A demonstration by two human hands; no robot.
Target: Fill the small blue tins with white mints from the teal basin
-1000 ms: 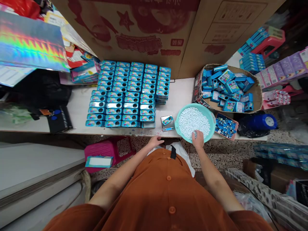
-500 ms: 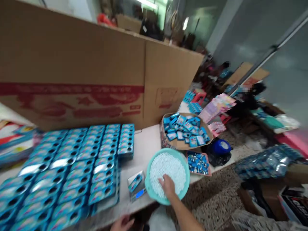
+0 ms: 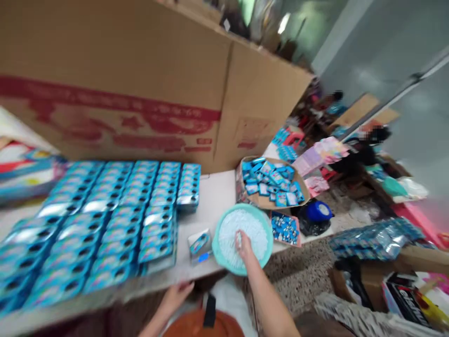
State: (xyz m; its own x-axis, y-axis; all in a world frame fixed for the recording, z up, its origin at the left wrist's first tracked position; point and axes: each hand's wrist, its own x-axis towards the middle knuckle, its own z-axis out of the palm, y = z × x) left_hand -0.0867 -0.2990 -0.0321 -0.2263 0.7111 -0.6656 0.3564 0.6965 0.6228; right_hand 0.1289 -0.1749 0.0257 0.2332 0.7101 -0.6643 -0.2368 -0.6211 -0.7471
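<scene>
My right hand (image 3: 242, 244) is in the turquoise basin (image 3: 269, 234), its fingers pinched together over small white pellets (image 3: 228, 234); some white bits show at the fingertips. My left hand (image 3: 179, 294) hovers at the table's front edge, blurred, left of the basin and below a small tin (image 3: 199, 241) with a blue label. To the left, rows of blue tins (image 3: 119, 229) with dark round spots cover the table (image 3: 217, 189). Behind the basin stands a cardboard box (image 3: 241, 189) of loose blue packets (image 3: 270, 180).
A tall cardboard panel (image 3: 140, 93) rises behind the tins. Right of the basin are a pink tray (image 3: 299, 238) of small blue pieces and a blue round object (image 3: 320, 210) on black plastic. An orange-brown round thing (image 3: 203, 325) is at the bottom.
The view has tilted down and shifted. My right hand's fingers have drawn together in the pellets. My left hand has come further into view at the table edge.
</scene>
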